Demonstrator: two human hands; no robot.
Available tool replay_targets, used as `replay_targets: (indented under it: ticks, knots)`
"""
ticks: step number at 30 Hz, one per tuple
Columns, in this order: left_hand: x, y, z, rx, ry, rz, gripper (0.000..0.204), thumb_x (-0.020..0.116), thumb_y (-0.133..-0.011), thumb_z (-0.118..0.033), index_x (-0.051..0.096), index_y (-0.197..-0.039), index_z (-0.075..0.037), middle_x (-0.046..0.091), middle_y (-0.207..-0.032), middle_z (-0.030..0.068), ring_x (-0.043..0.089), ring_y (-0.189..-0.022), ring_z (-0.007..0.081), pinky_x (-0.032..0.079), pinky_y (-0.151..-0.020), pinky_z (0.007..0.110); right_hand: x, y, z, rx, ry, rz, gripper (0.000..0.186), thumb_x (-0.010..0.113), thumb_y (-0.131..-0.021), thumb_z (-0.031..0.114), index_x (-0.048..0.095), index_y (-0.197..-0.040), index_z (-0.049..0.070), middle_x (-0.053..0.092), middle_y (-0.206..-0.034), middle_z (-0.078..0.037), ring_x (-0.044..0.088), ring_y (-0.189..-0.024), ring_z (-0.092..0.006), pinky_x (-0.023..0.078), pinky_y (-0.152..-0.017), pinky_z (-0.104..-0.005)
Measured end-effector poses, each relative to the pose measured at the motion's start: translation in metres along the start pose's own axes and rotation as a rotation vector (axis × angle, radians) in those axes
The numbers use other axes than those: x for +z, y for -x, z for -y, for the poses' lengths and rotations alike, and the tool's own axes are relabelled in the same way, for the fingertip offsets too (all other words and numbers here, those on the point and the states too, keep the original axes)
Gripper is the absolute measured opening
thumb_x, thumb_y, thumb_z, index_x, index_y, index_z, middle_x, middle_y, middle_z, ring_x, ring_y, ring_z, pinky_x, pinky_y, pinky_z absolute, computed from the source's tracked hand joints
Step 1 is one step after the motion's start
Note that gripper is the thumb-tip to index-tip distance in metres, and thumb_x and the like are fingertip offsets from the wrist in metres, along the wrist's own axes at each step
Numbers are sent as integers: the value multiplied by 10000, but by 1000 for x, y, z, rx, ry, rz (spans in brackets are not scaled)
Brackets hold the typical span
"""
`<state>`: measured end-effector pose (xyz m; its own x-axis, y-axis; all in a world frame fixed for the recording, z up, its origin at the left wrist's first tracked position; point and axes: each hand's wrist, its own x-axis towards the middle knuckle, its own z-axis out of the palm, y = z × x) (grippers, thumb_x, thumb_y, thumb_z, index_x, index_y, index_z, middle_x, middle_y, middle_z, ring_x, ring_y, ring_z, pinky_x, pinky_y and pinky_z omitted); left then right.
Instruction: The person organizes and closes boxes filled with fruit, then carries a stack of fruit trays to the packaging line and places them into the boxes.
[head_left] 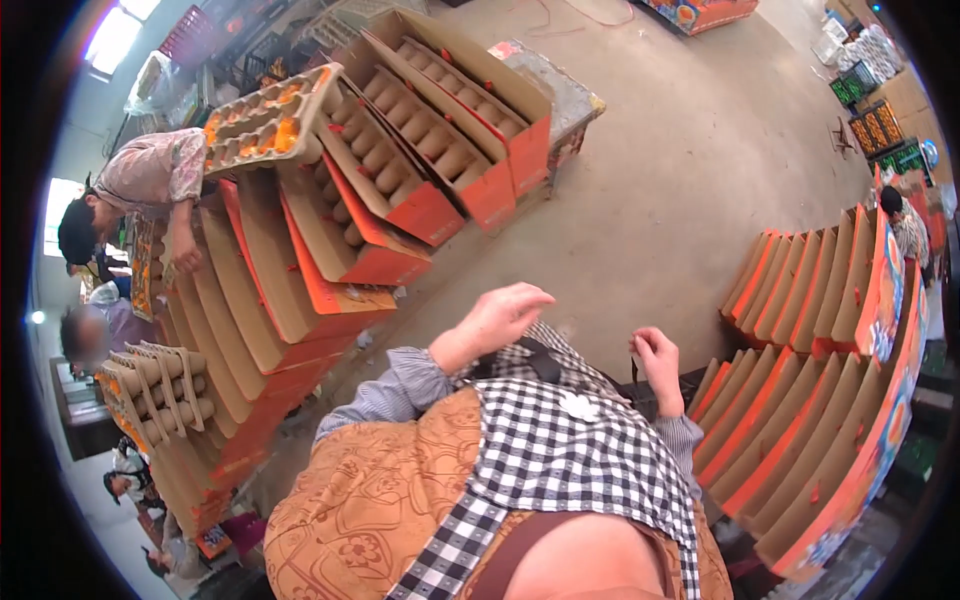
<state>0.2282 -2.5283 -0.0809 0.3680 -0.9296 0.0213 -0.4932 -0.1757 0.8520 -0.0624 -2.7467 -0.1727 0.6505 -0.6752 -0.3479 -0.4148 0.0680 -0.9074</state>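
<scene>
My left hand (505, 315) is above my black-and-white checked apron (585, 450), fingers apart and slightly bent, holding nothing. My right hand (655, 355) is at the apron's right side, fingers curled at a thin dark thing I cannot make out. To my left stand open cardboard cartons (330, 290) with orange outsides, the farther ones filled with rows of brown moulded trays (430, 130). On my right are two stacks of nested open orange cartons, an upper (800, 280) and a lower one (790, 440).
Co-workers are at the far left, one leaning over cartons (140, 170) beside a tray with orange items (260, 125); another person (900, 220) is at far right. A worn platform (570, 110) stands behind the cartons, on concrete floor (660, 170). Stacked crates (870, 125) line the right wall.
</scene>
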Motion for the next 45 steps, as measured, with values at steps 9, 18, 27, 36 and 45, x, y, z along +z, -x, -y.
replay_targets:
  ticks: [9, 18, 27, 36, 45]
  knots:
    - [8, -111, 2, -211, -59, -142, 245, 664, -959, -66, 734, -1193, -79, 729, -1088, 127, 728, -993, 308, 586, -856, 379, -48, -214, 102, -142, -30, 347, 103, 661, -1007, 37, 712, -1078, -19, 736, -915, -44, 700, -836, -109, 580, -781, -272]
    - [18, -261, 47, -374, 96, -482, 336, 666, -965, -113, 686, -1299, -82, 738, -1109, 133, 727, -929, 263, 583, -832, 369, -90, -398, 191, -149, 43, 524, 114, 633, -1025, 23, 707, -1099, -21, 726, -932, -45, 686, -845, -123, 572, -784, -276]
    - [4, -311, 24, -723, 148, -904, 331, 645, -986, -48, 683, -1315, -54, 747, -1044, 106, 720, -914, 173, 577, -811, 308, -98, -578, 209, -57, 202, 732, 113, 632, -1020, 52, 702, -1083, -10, 742, -899, -63, 711, -814, -141, 558, -718, -273]
    - [64, -384, -3, -796, 148, -1579, 496, 686, -940, 6, 548, -1416, 6, 711, -1211, 166, 735, -965, 220, 589, -843, 328, 52, -776, 376, -573, 355, 1023, 217, 693, -968, 47, 693, -1173, -25, 749, -1002, -62, 695, -907, -123, 560, -829, -282]
    - [31, -431, -11, -1037, 148, -1834, 763, 763, -952, -107, 375, -1609, -101, 666, -1128, 121, 679, -877, 178, 562, -811, 334, 367, -805, 470, -697, 108, 1402, 806, 719, -853, -82, 414, -1584, 66, 478, -1593, -147, 439, -1485, -245, 430, -1147, -352]
